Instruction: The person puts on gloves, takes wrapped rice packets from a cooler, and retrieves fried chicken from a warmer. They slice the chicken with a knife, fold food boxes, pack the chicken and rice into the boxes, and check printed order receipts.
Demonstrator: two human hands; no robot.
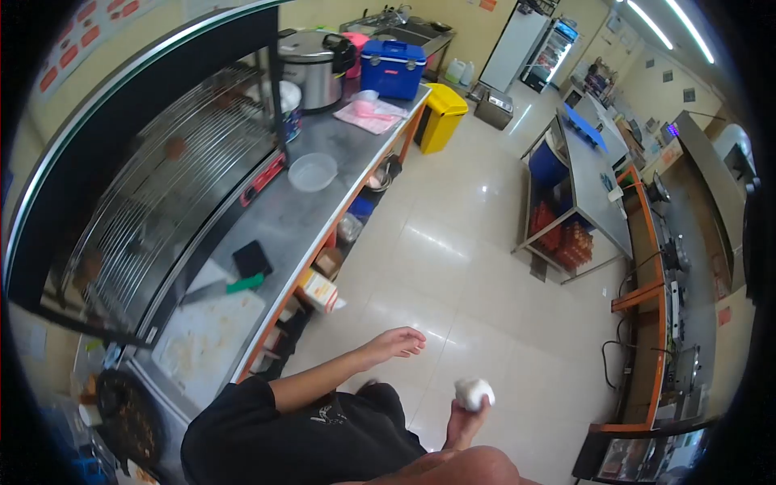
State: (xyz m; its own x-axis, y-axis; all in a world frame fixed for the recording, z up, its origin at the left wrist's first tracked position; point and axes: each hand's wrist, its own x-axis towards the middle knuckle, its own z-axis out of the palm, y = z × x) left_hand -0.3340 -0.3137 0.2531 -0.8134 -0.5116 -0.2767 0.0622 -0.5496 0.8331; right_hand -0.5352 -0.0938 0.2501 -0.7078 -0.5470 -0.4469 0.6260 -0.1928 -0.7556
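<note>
My right hand [466, 422] is closed round a white bundle [474, 393], held up over the tiled floor at the lower middle. What the bundle is made of cannot be made out. My left hand [394, 345] is in the air to the left of it, palm partly turned inward, fingers loosely apart and nothing in them. It touches nothing. The steel counter [303, 214] runs along the left, and a white box [320, 291] on its lower shelf is the thing nearest to my left hand.
On the counter are a cutting board [206, 339], a green-handled knife [245, 284], a plastic bowl [313, 172], a cooker [309, 73] and a blue cooler [392, 69]. A yellow bin [442, 121] stands past its end. A steel table [594, 174] is at right.
</note>
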